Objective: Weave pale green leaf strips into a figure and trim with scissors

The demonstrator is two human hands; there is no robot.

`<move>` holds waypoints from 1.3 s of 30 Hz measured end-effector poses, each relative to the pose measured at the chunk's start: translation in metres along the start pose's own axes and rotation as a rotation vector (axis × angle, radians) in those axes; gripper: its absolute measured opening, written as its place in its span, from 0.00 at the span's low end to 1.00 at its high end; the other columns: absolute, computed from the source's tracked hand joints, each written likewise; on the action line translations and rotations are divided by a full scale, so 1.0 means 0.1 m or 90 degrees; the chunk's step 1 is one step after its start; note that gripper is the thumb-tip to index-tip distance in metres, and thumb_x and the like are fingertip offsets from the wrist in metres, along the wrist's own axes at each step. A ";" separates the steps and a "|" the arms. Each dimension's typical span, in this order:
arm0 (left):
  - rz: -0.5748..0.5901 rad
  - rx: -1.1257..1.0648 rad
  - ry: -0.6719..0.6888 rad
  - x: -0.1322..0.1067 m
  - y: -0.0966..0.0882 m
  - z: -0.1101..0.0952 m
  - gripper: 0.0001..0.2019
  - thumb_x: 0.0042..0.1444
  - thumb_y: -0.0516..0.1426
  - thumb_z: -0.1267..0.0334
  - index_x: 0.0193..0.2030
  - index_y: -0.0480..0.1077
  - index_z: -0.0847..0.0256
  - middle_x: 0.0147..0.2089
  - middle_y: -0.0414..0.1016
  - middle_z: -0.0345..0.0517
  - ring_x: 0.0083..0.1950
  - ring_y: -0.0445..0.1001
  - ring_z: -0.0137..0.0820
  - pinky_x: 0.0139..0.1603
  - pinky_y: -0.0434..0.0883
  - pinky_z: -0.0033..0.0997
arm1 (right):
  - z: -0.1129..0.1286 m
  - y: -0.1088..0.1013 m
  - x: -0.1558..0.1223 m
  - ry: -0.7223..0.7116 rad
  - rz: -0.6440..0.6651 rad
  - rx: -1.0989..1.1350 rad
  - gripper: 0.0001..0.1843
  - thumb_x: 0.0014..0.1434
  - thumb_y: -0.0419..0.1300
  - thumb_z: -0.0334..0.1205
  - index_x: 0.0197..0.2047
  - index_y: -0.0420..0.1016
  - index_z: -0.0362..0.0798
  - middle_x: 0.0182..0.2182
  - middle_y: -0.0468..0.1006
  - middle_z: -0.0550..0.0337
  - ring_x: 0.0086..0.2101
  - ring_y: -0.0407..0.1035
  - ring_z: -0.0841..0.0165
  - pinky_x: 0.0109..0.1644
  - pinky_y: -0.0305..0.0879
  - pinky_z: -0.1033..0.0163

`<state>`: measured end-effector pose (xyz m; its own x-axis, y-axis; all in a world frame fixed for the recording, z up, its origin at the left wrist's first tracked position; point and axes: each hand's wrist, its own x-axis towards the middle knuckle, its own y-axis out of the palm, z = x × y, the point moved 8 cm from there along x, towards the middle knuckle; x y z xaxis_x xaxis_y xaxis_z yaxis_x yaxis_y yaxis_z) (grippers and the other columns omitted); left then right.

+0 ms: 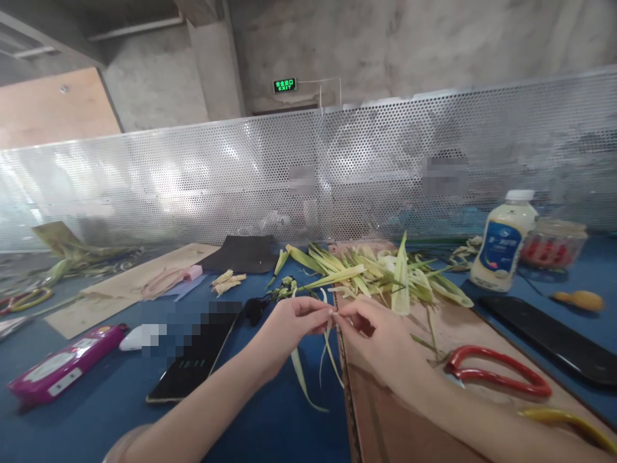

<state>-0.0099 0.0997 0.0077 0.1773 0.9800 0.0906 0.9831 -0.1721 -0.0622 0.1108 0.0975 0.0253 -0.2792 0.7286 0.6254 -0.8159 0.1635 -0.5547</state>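
My left hand and my right hand meet above the table, thumbs and forefingers pinched together at nearly the same spot. Thin pale-green husk strips run through the pinch; their ends dangle below and a short curl sticks up above. Exactly how the strips cross between the fingertips is too small to make out. Just beyond my hands lies a loose pile of green and yellowish husk leaves, resting on a cardboard sheet. Red-handled scissors lie near my right forearm, their blades mostly hidden.
A black phone and a purple device lie left. On the right are a dark phone-like slab, a milky bottle, a lidded jar, a small gourd and a yellow handle. A perforated metal screen stands behind.
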 end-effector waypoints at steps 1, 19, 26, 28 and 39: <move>-0.001 -0.001 -0.002 0.00 0.00 0.01 0.08 0.46 0.58 0.61 0.31 0.73 0.65 0.25 0.70 0.40 0.29 0.65 0.24 0.36 0.64 0.24 | 0.01 0.00 0.00 -0.005 -0.001 -0.002 0.09 0.55 0.53 0.40 0.27 0.70 0.47 0.20 0.62 0.65 0.22 0.58 0.73 0.26 0.53 0.67; 0.022 -0.145 -0.072 0.01 0.03 0.13 0.12 0.45 0.60 0.63 0.38 0.71 0.67 0.33 0.75 0.48 0.34 0.71 0.27 0.44 0.65 0.30 | 0.10 0.02 -0.06 -0.136 -0.013 -0.141 0.09 0.58 0.49 0.37 0.32 0.70 0.49 0.27 0.68 0.61 0.25 0.61 0.72 0.29 0.57 0.67; 0.017 -0.164 -0.064 0.04 0.01 0.17 0.14 0.45 0.61 0.65 0.38 0.70 0.68 0.36 0.75 0.51 0.37 0.72 0.28 0.43 0.66 0.29 | 0.04 0.02 -0.03 -0.104 -0.013 -0.098 0.09 0.58 0.50 0.38 0.33 0.71 0.49 0.26 0.67 0.62 0.23 0.59 0.73 0.27 0.56 0.68; 0.018 -0.169 -0.061 0.04 0.00 0.17 0.13 0.45 0.61 0.64 0.38 0.70 0.68 0.36 0.75 0.51 0.37 0.72 0.28 0.44 0.66 0.29 | 0.05 0.03 -0.03 -0.119 -0.009 -0.098 0.09 0.58 0.50 0.36 0.34 0.71 0.49 0.26 0.67 0.62 0.23 0.59 0.73 0.28 0.57 0.68; -0.036 -0.117 -0.046 0.04 -0.06 0.11 0.16 0.41 0.62 0.66 0.39 0.69 0.66 0.38 0.75 0.51 0.37 0.73 0.30 0.43 0.67 0.31 | 0.02 0.03 -0.01 -0.099 -0.006 -0.069 0.10 0.57 0.50 0.39 0.37 0.72 0.49 0.27 0.69 0.61 0.24 0.63 0.73 0.28 0.59 0.67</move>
<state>-0.0157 0.1059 -0.0022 0.1240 0.9921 0.0166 0.9843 -0.1251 0.1242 0.1079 0.0958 0.0238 -0.3542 0.6165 0.7032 -0.7618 0.2459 -0.5993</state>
